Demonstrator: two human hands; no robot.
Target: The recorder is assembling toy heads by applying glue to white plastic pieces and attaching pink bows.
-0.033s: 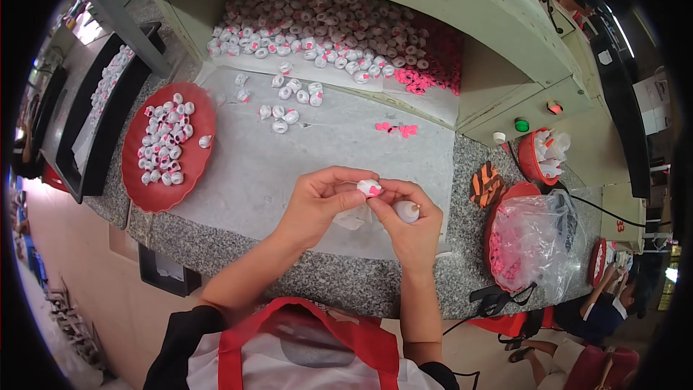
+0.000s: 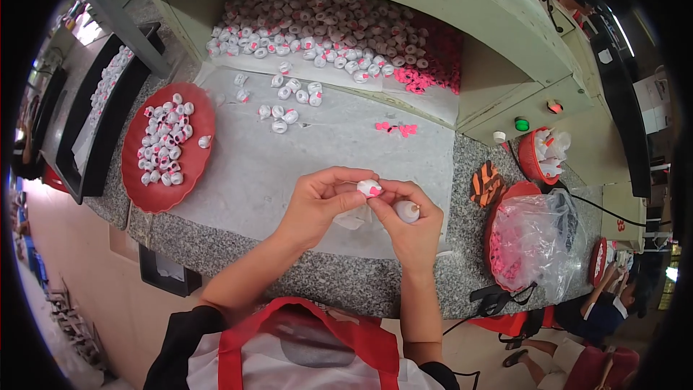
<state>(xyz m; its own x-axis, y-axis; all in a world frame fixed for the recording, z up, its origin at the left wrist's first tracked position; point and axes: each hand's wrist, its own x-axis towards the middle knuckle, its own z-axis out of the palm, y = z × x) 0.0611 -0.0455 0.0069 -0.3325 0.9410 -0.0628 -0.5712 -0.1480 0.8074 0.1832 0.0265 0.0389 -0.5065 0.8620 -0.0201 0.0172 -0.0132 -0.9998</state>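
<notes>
Over the near part of the white sheet (image 2: 238, 173), both hands meet around a small white rounded piece (image 2: 366, 189) with a pink patch on it. My left hand (image 2: 317, 198) pinches the piece from its left side between thumb and fingers. The thumb and forefinger of my right hand (image 2: 415, 227) press at its right side. Tucked in my right palm is a small white squeeze bottle (image 2: 406, 211) with a narrow tip; its lower part is hidden. Farther up the sheet lie several similar white pieces (image 2: 280, 112) and a short row of flat pink bits (image 2: 395, 129).
A red dish (image 2: 130, 184) of finished-looking white and pink pieces stands at left. Behind is a pale green open-fronted box (image 2: 505, 79) heaped with more pieces. On the right are a red basket (image 2: 529, 159), an orange-black striped item (image 2: 486, 185) and a plastic bag (image 2: 545, 238) over a red dish.
</notes>
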